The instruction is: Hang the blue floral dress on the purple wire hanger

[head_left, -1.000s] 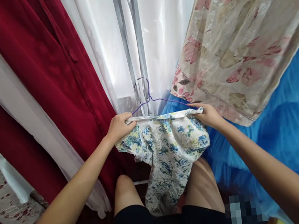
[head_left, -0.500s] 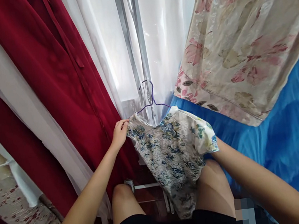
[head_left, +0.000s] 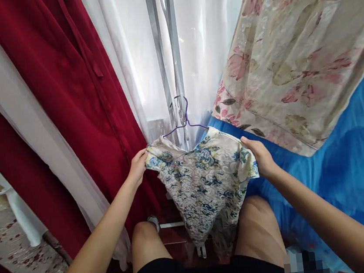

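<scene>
A short-sleeved floral blouse [head_left: 203, 178], white with blue and yellow flowers, hangs in front of me on a purple hanger [head_left: 187, 117]. The hanger's hook sits against a grey metal bar. My left hand [head_left: 138, 165] pinches the sleeve on the left side. On the other side my right hand [head_left: 259, 156] grips the right sleeve with the thumb on top; its other fingers are mostly hidden behind the cloth. Between the two hands the blouse is spread, and its lower part drops between my knees.
Red cloth [head_left: 65, 93] and white curtains [head_left: 204, 42] hang at the left and back. A beige panel with pink flowers [head_left: 292, 67] hangs at right, in front of blue fabric [head_left: 347, 179]. Grey metal poles [head_left: 157, 38] run up the middle.
My right hand has come from behind the blouse to the outer side of its right sleeve. My left hand has moved slightly left and drawn the left sleeve outward.
</scene>
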The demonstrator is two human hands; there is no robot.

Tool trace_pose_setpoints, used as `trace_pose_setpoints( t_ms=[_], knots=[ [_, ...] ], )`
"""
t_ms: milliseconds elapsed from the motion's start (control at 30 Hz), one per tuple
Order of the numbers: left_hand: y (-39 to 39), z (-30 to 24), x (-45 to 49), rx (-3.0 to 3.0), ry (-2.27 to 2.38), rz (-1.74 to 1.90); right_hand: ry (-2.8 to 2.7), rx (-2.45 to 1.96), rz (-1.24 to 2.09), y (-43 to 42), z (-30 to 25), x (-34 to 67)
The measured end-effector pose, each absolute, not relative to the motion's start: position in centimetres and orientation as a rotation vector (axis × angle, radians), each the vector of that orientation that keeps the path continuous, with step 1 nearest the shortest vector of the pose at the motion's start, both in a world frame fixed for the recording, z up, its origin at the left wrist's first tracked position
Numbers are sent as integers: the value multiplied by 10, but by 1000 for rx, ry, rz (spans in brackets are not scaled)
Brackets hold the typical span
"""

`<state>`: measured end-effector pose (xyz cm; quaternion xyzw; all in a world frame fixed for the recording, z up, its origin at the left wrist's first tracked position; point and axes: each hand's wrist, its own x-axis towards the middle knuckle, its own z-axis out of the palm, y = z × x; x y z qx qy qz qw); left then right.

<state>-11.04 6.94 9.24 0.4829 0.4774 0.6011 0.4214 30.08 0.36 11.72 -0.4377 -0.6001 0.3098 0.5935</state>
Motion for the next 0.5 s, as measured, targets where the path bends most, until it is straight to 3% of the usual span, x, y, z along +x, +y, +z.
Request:
trace_pose_setpoints(
  t_ms=[167,300,500],
  knots=[
    [37,133,-99,1224,958,1700,-1159,-911,852,-7,143,300],
    [7,176,-98,1584,916,1795,-878,-904,987,-12,155,294],
    [-13,198,-93,2638,1516,1628,-782,-872,997,-51,151,270]
  ],
)
